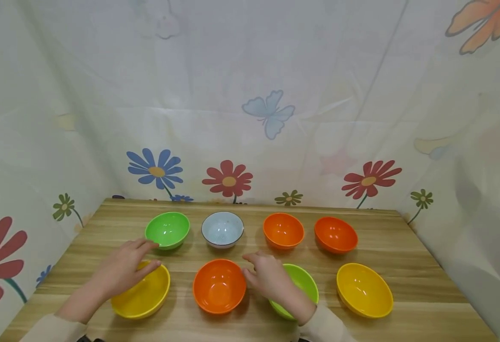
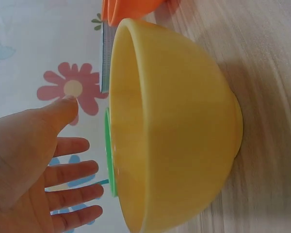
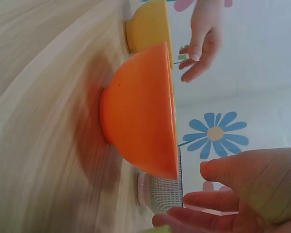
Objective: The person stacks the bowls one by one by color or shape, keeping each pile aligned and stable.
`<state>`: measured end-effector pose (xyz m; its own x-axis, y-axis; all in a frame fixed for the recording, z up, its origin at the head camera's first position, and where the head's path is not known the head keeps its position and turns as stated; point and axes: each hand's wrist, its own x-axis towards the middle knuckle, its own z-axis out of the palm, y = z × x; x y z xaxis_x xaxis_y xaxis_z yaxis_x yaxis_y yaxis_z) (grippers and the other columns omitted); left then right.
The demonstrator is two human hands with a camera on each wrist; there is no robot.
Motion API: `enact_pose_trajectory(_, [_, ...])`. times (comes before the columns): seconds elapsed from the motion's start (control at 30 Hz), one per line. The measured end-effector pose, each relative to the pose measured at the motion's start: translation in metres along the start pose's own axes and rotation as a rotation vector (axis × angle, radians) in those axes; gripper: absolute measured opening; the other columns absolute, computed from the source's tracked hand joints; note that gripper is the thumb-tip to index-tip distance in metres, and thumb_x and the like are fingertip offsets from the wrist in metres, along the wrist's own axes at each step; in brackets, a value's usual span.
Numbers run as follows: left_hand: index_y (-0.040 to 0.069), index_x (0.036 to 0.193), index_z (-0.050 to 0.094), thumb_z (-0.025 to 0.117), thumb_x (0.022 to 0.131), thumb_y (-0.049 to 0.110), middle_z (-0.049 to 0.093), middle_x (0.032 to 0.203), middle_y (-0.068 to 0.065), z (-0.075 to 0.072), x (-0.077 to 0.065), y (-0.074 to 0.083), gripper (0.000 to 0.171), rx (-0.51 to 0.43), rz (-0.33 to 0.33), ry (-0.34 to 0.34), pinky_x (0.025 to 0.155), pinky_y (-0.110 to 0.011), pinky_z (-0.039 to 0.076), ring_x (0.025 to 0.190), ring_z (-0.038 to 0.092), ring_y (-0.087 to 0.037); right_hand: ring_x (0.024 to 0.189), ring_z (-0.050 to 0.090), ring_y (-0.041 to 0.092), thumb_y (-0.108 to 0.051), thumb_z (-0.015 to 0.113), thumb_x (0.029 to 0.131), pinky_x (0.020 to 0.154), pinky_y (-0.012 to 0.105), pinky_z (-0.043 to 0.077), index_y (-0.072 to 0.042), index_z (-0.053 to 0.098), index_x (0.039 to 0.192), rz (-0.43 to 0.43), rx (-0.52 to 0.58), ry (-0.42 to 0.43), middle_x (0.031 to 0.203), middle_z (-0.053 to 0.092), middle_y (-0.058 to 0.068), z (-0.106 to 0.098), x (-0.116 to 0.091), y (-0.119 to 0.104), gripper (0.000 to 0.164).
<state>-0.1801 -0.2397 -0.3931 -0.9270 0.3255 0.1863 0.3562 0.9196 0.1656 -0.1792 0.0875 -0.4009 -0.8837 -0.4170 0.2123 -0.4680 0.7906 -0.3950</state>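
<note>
My left hand (image 1: 126, 267) hovers over a yellow bowl (image 1: 149, 297) at the front left, thumb and fingers spread and nothing held. Its fingertips overlap the near rim of a green bowl (image 1: 167, 230) in the head view. In the left wrist view the palm (image 2: 19, 160) is above the yellow bowl's rim. My right hand (image 1: 270, 275), fingers loosely bent, is held above a lime green bowl (image 1: 304, 285) and partly hides it. Left of it stands an orange bowl (image 1: 220, 287). In the right wrist view, the right thumb (image 3: 220, 170) points toward that orange bowl's rim.
In the back row stand a pale blue-grey bowl (image 1: 222, 229) with a dark rim, an orange bowl (image 1: 283, 231) and a red-orange bowl (image 1: 336, 234). Another yellow bowl (image 1: 364, 290) sits at the front right. A flower-patterned cloth (image 1: 309, 156) hangs behind the wooden table (image 1: 425, 285).
</note>
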Motion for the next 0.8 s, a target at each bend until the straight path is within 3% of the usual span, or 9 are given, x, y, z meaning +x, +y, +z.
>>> enact_pose_trajectory(0.17, [0.007, 0.117, 0.06, 0.062, 0.085, 0.04, 0.058, 0.119, -0.018, 0.0, -0.002, -0.005, 0.046, -0.009, -0.042, -0.036, 0.084, -0.056, 0.047, 0.106, 0.056, -0.038, 0.072, 0.065, 0.017, -0.018, 0.063, 0.084, 0.064, 0.029, 0.054, -0.001, 0.066, 0.108, 0.029, 0.031, 0.019, 0.098, 0.067, 0.013, 0.007, 0.001, 0.0, 0.029])
enact_pose_trajectory(0.43, [0.011, 0.118, 0.06, 0.067, 0.082, 0.028, 0.059, 0.117, -0.018, 0.0, -0.007, -0.014, 0.041, -0.015, -0.075, -0.062, 0.076, -0.054, 0.05, 0.099, 0.059, -0.038, 0.086, 0.067, 0.024, -0.013, 0.061, 0.085, 0.071, 0.034, 0.056, 0.002, 0.067, 0.105, 0.026, 0.058, 0.065, 0.096, 0.069, 0.014, 0.015, 0.001, -0.002, 0.026])
enact_pose_trajectory(0.8, [0.007, 0.11, 0.064, 0.069, 0.08, 0.015, 0.066, 0.101, -0.014, 0.002, -0.007, -0.026, 0.031, -0.044, -0.084, -0.102, 0.066, -0.048, 0.053, 0.084, 0.063, -0.031, 0.077, 0.067, 0.023, -0.007, 0.059, 0.084, 0.065, 0.033, 0.056, 0.001, 0.068, 0.1, 0.052, 0.047, 0.095, 0.088, 0.07, 0.014, 0.021, 0.0, -0.009, 0.02])
